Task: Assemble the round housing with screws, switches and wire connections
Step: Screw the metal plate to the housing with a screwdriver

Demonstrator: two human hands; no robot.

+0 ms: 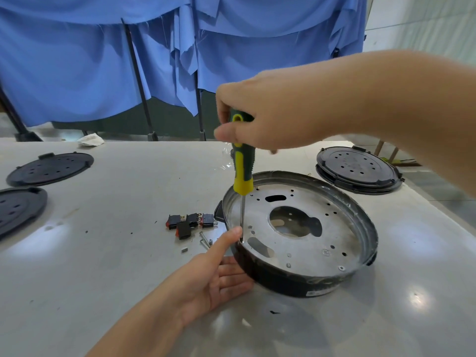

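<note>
Round housing (304,243) sits near-right on the table (128,253), switches (189,224) & loose screws (204,239) just left. Right hand (260,117) curls round the screwdriver (242,171). Left hand (213,276), fingers straight, braces the rim – tip could slip off the screw onto that forefinger.

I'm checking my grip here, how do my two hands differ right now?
The right hand is raised, fingers curled round the screwdriver handle; the left hand is low with straight fingers. The right hand touches only the tool; the left hand rests against the round housing wall, thumb by the shaft. Both serve the same screw spot.
</note>
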